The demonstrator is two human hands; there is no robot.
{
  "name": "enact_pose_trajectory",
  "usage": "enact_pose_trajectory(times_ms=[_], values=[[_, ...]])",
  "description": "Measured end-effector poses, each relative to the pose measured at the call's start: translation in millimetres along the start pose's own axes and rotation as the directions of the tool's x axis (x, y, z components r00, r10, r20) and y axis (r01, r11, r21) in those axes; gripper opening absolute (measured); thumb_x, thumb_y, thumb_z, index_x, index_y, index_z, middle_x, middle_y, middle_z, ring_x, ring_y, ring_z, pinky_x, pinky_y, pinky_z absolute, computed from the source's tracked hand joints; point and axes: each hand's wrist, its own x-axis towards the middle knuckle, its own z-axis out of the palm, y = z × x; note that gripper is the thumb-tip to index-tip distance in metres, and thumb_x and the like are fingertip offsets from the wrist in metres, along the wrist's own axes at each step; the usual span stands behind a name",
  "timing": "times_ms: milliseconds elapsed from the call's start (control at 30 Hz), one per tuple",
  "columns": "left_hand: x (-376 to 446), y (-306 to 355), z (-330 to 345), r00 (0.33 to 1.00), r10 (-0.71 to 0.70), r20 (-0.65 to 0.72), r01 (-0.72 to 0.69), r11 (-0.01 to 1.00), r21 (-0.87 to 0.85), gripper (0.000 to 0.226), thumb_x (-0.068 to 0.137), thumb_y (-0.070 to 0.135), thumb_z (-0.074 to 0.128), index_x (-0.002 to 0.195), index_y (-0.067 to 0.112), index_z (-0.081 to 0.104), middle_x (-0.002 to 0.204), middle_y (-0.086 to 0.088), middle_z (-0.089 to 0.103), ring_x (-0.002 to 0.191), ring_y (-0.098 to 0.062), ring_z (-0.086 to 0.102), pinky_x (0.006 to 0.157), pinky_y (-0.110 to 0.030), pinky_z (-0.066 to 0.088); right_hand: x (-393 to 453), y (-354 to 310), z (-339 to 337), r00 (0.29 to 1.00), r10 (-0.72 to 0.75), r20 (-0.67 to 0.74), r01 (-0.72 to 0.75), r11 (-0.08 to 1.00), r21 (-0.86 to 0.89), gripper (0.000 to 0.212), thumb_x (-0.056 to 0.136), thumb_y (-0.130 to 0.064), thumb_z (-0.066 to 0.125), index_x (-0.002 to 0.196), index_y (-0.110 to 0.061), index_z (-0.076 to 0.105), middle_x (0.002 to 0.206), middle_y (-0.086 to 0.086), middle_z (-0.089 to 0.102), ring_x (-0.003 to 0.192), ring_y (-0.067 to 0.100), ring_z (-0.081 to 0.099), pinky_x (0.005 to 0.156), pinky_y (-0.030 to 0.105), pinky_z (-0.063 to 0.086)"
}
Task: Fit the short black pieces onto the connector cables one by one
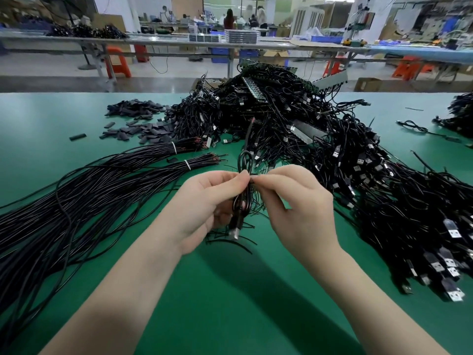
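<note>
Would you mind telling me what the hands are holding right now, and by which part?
Both hold one coiled connector cable: left hand grips the coil, right hand pinches its top.

**What the head view is not showing**

The left hand (204,201) and right hand (294,201) are meeting over a coiled thin black cable (243,198), their fingertips hiding whatever is being pinched there. The silver plug (234,233) hanging below is blurring out. The long loose black wires (76,201) are running off the left edge, and the far-right black cable heap (460,114) is being cut by the right edge. The people at the far benches (229,19) are appearing too small to make out.
</note>
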Motion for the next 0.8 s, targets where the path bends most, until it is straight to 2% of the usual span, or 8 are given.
enact_pose_trajectory(times_ms=[67,133,167,233,300,400,633,800], values=[[-0.2,2.4,-2.1,0.994,-0.089,0.056,0.093,0.993,-0.067,0.020,0.059,0.045,0.077,0.064,0.025,0.075,0.057,0.010,0.056,0.050,-0.004,0.051,0.049,-0.021,0.038,-0.6,6.1,-1.8,0.979,-0.201,0.014,0.201,0.972,-0.123,0.019,0.077,0.017,0.068,0.090,0.005,0.074,0.080,0.015,0.066,0.071,0.030,0.060,0.074,0.029,0.047],[0.2,3.0,-5.1,0.995,-0.083,0.059,0.085,0.996,-0.039,0.022,0.059,0.045,0.076,0.066,0.024,0.076,0.057,0.009,0.059,0.049,-0.004,0.052,0.047,-0.017,0.041,0.0,9.6,-3.6,0.968,-0.251,0.026,0.252,0.957,-0.145,0.019,0.078,0.016,0.069,0.092,0.005,0.074,0.080,0.015,0.066,0.072,0.030,0.060,0.074,0.030,0.048],[1.0,2.5,-6.4,0.999,-0.033,0.036,0.033,0.999,0.003,0.024,0.060,0.045,0.075,0.071,0.024,0.078,0.059,0.008,0.062,0.050,-0.004,0.053,0.047,-0.016,0.043,0.5,8.4,-4.1,0.980,-0.196,0.029,0.198,0.975,-0.101,0.017,0.080,0.010,0.070,0.093,0.001,0.075,0.081,0.012,0.067,0.074,0.026,0.061,0.074,0.029,0.049],[2.1,1.2,-7.4,0.988,0.151,-0.041,-0.147,0.985,0.094,0.025,0.065,0.046,0.075,0.079,0.025,0.078,0.065,0.010,0.066,0.055,-0.003,0.054,0.051,-0.013,0.044,3.3,0.6,-4.9,0.993,0.111,0.043,-0.115,0.985,0.129,0.013,0.085,-0.005,0.070,0.095,-0.010,0.076,0.083,-0.002,0.070,0.076,0.010,0.063,0.072,0.021,0.049],[2.8,-0.6,-6.8,0.933,0.346,-0.099,-0.323,0.926,0.193,0.023,0.069,0.047,0.074,0.084,0.029,0.077,0.075,0.012,0.072,0.064,0.001,0.062,0.060,-0.011,0.047,6.3,-7.6,-4.2,0.846,0.500,0.185,-0.529,0.745,0.407,0.006,0.085,-0.020,0.072,0.090,-0.019,0.075,0.075,-0.011,0.070,0.068,0.001,0.060,0.065,0.015,0.048],[1.6,-0.4,-3.9,0.879,0.462,-0.118,-0.411,0.860,0.304,0.012,0.070,0.044,0.073,0.082,0.044,0.075,0.084,0.019,0.074,0.073,0.004,0.068,0.067,-0.009,0.049,7.1,-10.6,-5.3,0.604,0.674,0.425,-0.782,0.399,0.479,0.018,0.073,-0.036,0.076,0.074,-0.018,0.074,0.064,-0.006,0.065,0.061,0.007,0.056,0.061,0.019,0.049],[1.4,-1.4,-4.0,0.855,0.509,-0.099,-0.460,0.832,0.310,0.014,0.071,0.036,0.074,0.085,0.036,0.074,0.088,0.013,0.076,0.078,-0.003,0.071,0.072,-0.014,0.052,12.5,-18.0,-6.4,0.377,0.650,0.659,-0.804,-0.124,0.582,0.013,0.060,-0.024,0.078,0.072,-0.017,0.079,0.068,-0.003,0.066,0.058,0.006,0.059,0.061,0.016,0.053],[-1.7,1.2,-1.5,0.837,0.542,-0.075,-0.500,0.813,0.298,0.017,0.070,0.031,0.074,0.084,0.041,0.076,0.087,0.016,0.075,0.081,-0.002,0.072,0.072,-0.012,0.052,15.2,-21.2,-9.8,0.353,0.627,0.695,-0.778,-0.216,0.590,0.015,0.064,-0.022,0.076,0.078,-0.015,0.076,0.069,-0.004,0.064,0.060,0.006,0.057,0.062,0.016,0.053]])
